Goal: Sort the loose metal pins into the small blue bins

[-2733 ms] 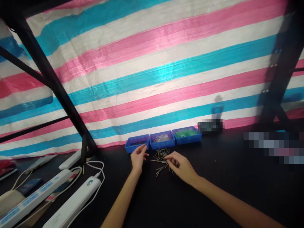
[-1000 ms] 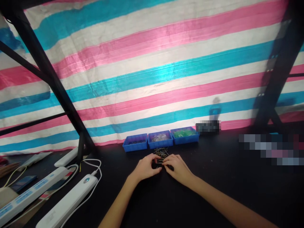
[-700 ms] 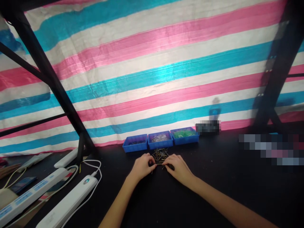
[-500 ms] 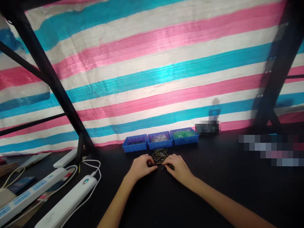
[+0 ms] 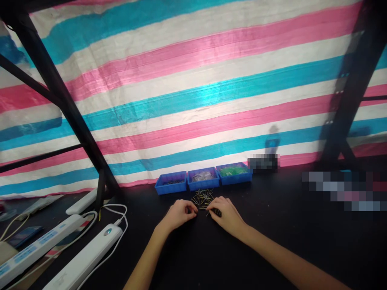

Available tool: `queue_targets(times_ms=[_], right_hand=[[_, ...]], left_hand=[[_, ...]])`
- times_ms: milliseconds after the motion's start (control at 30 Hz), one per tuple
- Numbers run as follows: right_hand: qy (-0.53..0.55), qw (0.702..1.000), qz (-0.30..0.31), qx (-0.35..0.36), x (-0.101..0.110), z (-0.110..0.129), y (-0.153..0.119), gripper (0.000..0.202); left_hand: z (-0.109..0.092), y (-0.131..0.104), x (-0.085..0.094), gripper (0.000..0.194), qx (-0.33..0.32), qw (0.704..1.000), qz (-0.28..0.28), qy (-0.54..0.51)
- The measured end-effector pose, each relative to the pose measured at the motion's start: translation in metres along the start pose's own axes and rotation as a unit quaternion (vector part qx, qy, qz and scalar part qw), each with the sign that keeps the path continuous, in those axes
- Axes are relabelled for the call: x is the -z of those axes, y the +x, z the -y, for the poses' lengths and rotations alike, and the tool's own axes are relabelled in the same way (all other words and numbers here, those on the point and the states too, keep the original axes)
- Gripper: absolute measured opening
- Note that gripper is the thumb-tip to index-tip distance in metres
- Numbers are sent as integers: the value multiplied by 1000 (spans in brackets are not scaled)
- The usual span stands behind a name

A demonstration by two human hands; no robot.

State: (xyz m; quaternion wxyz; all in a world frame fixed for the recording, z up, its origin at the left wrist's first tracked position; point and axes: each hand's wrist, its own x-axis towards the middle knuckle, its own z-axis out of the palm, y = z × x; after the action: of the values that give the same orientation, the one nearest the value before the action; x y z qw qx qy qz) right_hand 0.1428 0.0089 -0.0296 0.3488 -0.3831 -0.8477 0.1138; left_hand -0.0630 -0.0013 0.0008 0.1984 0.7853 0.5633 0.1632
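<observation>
A loose pile of thin, brass- and steel-coloured pins (image 5: 203,196), perhaps screws or nails, lies on the black table in front of the blue bins. At the pile's left edge is my left hand (image 5: 178,212), fingers curled and thumb meeting the index finger; what the tips hold, if anything, is too small to make out. My right hand (image 5: 226,213) rests at the pile's right edge in a pinch. A thin metal pin (image 5: 207,214) pokes out by its fingertips, and more pins show darkly under the curled fingers.
Behind the pile stand three blue bins: a left bin (image 5: 171,189) with dark small parts, a middle bin (image 5: 203,185) with clear bags, a right bin (image 5: 234,179) with green contents. White power strips (image 5: 84,257) and cables lie left. A striped sheet (image 5: 193,100) hangs behind.
My left thumb and index finger have closed together, and that hand has shifted slightly left and nearer. My right hand stays almost where it was, still pinching.
</observation>
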Motion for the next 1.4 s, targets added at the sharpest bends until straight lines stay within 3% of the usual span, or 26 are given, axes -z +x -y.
queue_targets(times_ms=[267, 467, 633, 900, 1400], right_hand=[[-6, 1000, -5, 2, -1, 0, 0, 16], [-5, 1000, 2, 2, 0, 0, 0, 17], [-2, 1000, 1, -1, 0, 1, 0, 15], [-4, 1000, -7, 0, -1, 1, -1, 15], [5, 1000, 3, 23, 3, 7, -1, 11]], left_hand=[[-13, 1, -16, 16, -56, 998, -38, -5], [-21, -7, -5, 18, -68, 990, -87, 89], [-17, -9, 0, 20, -44, 986, -72, 142], [-15, -3, -8, 23, -25, 991, -58, 116], [-27, -4, -8, 17, -43, 993, -93, 51]])
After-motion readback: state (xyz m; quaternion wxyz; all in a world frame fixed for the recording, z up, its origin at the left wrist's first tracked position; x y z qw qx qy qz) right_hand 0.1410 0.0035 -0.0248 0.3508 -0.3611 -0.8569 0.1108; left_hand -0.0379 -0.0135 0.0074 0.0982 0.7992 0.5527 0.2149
